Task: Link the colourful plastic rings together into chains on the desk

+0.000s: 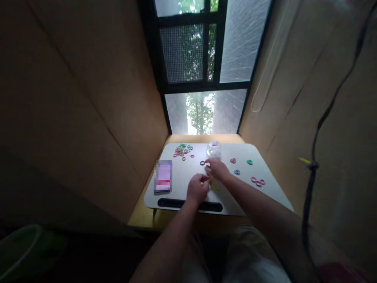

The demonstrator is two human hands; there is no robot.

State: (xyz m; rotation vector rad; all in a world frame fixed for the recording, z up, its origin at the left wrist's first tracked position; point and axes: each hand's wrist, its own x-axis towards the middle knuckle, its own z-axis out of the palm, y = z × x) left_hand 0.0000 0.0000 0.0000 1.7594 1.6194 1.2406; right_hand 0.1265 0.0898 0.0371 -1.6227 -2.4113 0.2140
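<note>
My left hand (196, 188) rests near the front of a small white lap table (182, 173), fingers curled together as if pinching something too small to make out. Just to its right is my right hand (217, 169), fingers bent down over yellowish rings (214, 185) lying on the table. A dark ring (202, 162) lies just left of the right hand's fingertips. Behind the hands stands a small clear jar (213, 149). A heap of coloured rings (182, 150) lies at the back left.
A phone (163, 175) lies at the table's left. Loose rings lie to the right: red (233, 160), green (249, 162), blue (237, 172), pink (257, 181). Brown walls close in on both sides. A window (203, 67) is ahead. A dark cable (318, 129) hangs at right.
</note>
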